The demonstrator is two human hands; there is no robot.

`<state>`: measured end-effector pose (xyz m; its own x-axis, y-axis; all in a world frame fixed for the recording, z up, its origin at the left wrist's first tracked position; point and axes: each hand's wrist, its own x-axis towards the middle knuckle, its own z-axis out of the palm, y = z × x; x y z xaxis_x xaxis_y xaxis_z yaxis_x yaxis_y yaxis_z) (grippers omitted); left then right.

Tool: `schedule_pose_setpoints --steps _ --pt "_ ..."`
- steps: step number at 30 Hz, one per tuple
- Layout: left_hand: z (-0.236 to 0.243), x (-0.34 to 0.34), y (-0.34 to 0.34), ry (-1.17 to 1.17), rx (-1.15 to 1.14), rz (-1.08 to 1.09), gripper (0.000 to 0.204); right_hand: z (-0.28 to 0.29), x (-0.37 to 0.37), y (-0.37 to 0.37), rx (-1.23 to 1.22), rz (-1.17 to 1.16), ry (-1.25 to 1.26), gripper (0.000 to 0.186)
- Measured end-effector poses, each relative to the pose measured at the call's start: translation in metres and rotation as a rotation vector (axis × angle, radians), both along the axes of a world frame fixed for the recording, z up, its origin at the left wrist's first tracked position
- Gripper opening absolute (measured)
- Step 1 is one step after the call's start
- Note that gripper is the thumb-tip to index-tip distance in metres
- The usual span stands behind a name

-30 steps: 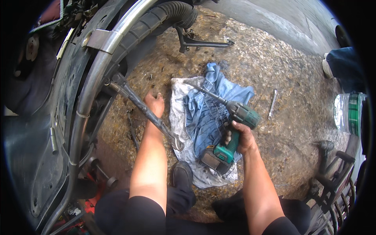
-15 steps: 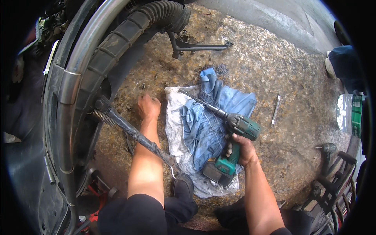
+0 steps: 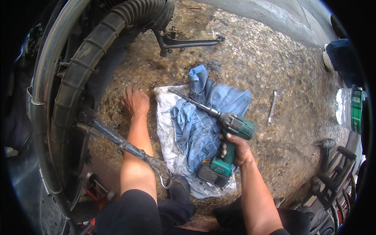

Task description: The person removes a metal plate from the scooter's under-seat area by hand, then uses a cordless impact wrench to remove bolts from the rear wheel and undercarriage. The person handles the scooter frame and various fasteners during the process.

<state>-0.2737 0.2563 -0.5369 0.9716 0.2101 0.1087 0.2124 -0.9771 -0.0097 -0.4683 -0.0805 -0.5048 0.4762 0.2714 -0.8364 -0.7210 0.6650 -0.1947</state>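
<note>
My right hand (image 3: pixel 239 150) is wrapped around the grip of a green and black cordless impact wrench (image 3: pixel 238 127). A long socket extension (image 3: pixel 196 103) points from its nose to the far left. Beneath the tool lie a crumpled blue cloth (image 3: pixel 201 127) and a dirty white cloth (image 3: pixel 164 113). My left hand (image 3: pixel 137 102) is low over the stained ground to the left of the cloths, fingers apart, with nothing visible in it. Across my left forearm, nearer the camera, runs a dark metal lever with a hooked end (image 3: pixel 129 147), attached to the vehicle.
The vehicle's ribbed black hose (image 3: pixel 84 66) and metal tube (image 3: pixel 49 66) fill the left side. A bracket-like stand (image 3: pixel 192 44) lies at the far side. To the right are a wrench (image 3: pixel 272 107), a clear bottle (image 3: pixel 344 107), another power tool (image 3: pixel 326 147) and another person's leg (image 3: pixel 340 55).
My left hand has moved left and slightly away, and its fingers have spread. The view has shifted a little; my right hand keeps its hold on the impact wrench.
</note>
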Motion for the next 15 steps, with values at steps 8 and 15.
schedule_pose_setpoints --steps 8,15 --pt "0.004 0.017 -0.029 0.026 -0.289 -0.168 0.032 0.0 0.0 -0.001 -0.009 0.014 0.002 0.032" --pt "0.027 0.029 -0.036 -0.091 -0.49 0.125 0.031 0.003 0.006 0.005 -0.098 0.031 0.052 0.026"
